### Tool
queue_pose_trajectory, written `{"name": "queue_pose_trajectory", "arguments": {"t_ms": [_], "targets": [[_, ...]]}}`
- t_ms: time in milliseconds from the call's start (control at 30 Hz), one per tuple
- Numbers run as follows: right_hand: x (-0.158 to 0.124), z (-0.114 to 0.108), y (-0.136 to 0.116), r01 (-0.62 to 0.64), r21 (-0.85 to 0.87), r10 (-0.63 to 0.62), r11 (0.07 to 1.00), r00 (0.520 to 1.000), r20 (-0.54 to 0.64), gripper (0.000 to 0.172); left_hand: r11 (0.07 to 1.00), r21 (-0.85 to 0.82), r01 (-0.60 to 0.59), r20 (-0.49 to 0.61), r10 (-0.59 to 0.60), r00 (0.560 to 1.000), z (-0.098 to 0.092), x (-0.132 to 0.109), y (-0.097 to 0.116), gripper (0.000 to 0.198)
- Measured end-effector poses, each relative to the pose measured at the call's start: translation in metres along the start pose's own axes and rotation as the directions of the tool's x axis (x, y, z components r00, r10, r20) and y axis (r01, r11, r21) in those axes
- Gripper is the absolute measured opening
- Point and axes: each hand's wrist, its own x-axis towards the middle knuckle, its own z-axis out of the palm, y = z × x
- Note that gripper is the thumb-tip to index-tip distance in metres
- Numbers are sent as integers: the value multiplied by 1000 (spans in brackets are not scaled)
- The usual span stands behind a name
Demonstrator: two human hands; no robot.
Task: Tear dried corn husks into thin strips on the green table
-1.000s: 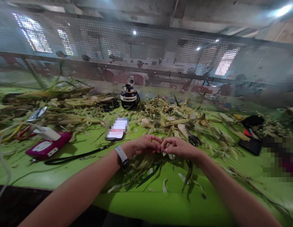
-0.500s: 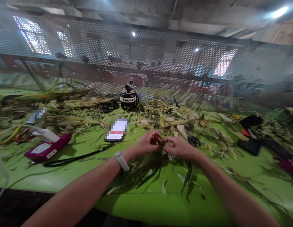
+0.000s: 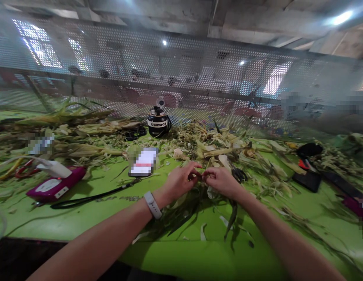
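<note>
Above the green table [image 3: 199,259], my left hand [image 3: 181,180] wears a pale wristband watch [image 3: 152,205] on its wrist. Its thumb and fingers come together in a pinch, and what lies between them is too small to make out. Fingertip to fingertip with it, my right hand [image 3: 220,180] is curled into a pinch too, its contents hidden. Dried leaf strips and husk-like scraps [image 3: 212,193] lie under and around both hands. Just beyond my right hand rest black-handled scissors [image 3: 239,174].
A phone [image 3: 144,162] lies left of my hands, with a black strap [image 3: 90,199] below it. Farther left is a purple power strip [image 3: 56,185] with a white plug. A black bottle [image 3: 158,123] stands before a perforated screen [image 3: 187,74]. Dried plant heaps [image 3: 84,134] cover the back.
My left index finger has straightened a little and the right fingers have curled in more. Both hands stay nearly in place. The view has shifted slightly.
</note>
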Motion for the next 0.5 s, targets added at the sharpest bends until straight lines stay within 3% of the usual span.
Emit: {"name": "queue_pose_trajectory", "arguments": {"t_ms": [500], "targets": [[-1, 5, -4, -27, -5, 26, 1000, 999, -44, 10, 988, 150, 30, -80, -18, 997, 0, -1, -3, 31]]}}
